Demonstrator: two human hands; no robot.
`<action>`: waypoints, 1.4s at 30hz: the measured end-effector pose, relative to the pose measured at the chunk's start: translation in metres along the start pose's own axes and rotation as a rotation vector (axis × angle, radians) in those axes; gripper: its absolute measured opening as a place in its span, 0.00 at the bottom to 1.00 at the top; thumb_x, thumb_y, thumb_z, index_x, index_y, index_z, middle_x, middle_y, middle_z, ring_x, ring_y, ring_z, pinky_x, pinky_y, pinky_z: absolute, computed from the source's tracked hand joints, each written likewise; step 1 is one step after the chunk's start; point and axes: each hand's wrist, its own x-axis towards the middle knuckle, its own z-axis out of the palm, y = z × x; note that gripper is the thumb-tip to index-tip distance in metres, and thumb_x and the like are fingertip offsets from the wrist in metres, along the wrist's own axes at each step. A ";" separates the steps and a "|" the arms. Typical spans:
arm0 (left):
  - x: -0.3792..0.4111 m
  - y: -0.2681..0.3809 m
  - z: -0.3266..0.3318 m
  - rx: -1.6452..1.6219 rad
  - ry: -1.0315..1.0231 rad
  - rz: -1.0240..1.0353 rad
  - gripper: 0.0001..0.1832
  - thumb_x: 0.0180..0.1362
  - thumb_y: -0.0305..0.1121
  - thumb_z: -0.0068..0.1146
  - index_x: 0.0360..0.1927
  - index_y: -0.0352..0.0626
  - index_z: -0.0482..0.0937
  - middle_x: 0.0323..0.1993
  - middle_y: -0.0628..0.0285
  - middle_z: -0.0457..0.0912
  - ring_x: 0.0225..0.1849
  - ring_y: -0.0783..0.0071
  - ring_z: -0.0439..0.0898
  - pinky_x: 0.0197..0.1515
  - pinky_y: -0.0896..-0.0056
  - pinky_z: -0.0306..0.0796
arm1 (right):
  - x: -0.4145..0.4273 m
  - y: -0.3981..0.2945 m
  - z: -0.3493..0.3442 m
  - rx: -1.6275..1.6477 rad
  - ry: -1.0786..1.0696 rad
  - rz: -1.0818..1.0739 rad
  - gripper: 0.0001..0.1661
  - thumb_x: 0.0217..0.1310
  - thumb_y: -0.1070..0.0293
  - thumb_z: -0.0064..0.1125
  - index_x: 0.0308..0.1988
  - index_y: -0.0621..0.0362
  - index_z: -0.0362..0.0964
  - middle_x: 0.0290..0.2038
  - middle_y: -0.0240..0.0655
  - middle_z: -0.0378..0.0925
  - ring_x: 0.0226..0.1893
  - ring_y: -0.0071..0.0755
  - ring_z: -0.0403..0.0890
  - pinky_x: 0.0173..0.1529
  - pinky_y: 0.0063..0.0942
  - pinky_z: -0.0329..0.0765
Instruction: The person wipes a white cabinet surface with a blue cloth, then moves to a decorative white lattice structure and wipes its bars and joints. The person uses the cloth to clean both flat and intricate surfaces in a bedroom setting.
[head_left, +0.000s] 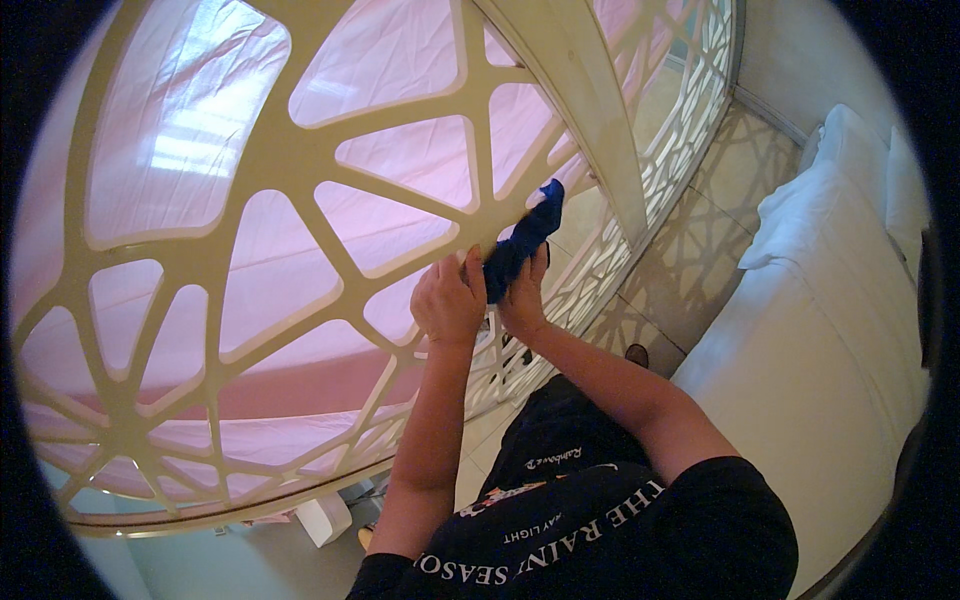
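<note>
A cream openwork lattice panel (277, 161) with rounded cut-outs fills the left and middle of the view. A dark blue cloth (525, 240) lies bunched against its struts, one end reaching up and to the right. At the cloth's lower left, my left hand (452, 296) grips a strut, its fingertips beside the cloth; whether they pinch the cloth cannot be told. My right hand (525, 296) holds the cloth from the lower right, with its fingers partly behind it.
Pink fabric (285, 382) spreads behind the lattice. To the right stands a sofa under a white cover (810, 360), across a strip of tiled floor (675, 262). A white box-like object (324, 519) is below the panel's lower edge.
</note>
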 end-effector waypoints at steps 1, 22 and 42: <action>0.001 0.002 0.000 -0.007 0.005 0.003 0.17 0.65 0.44 0.56 0.26 0.44 0.74 0.20 0.52 0.78 0.22 0.48 0.78 0.24 0.50 0.69 | -0.004 0.024 0.000 -0.031 -0.045 -0.073 0.32 0.62 0.71 0.56 0.63 0.65 0.55 0.63 0.58 0.59 0.64 0.64 0.60 0.68 0.55 0.57; 0.000 -0.004 0.000 -0.007 0.006 0.000 0.18 0.66 0.45 0.55 0.26 0.44 0.73 0.19 0.53 0.77 0.22 0.48 0.78 0.24 0.50 0.70 | 0.018 0.012 -0.027 -0.137 -0.226 -0.086 0.23 0.49 0.75 0.56 0.49 0.64 0.70 0.52 0.48 0.70 0.57 0.58 0.66 0.65 0.51 0.59; -0.154 -0.060 -0.063 -0.255 0.223 -0.104 0.29 0.54 0.29 0.63 0.60 0.37 0.68 0.60 0.46 0.69 0.64 0.45 0.65 0.66 0.43 0.55 | -0.023 -0.004 0.020 -0.153 -0.023 -0.191 0.35 0.61 0.69 0.59 0.64 0.67 0.56 0.68 0.58 0.51 0.68 0.63 0.55 0.71 0.54 0.53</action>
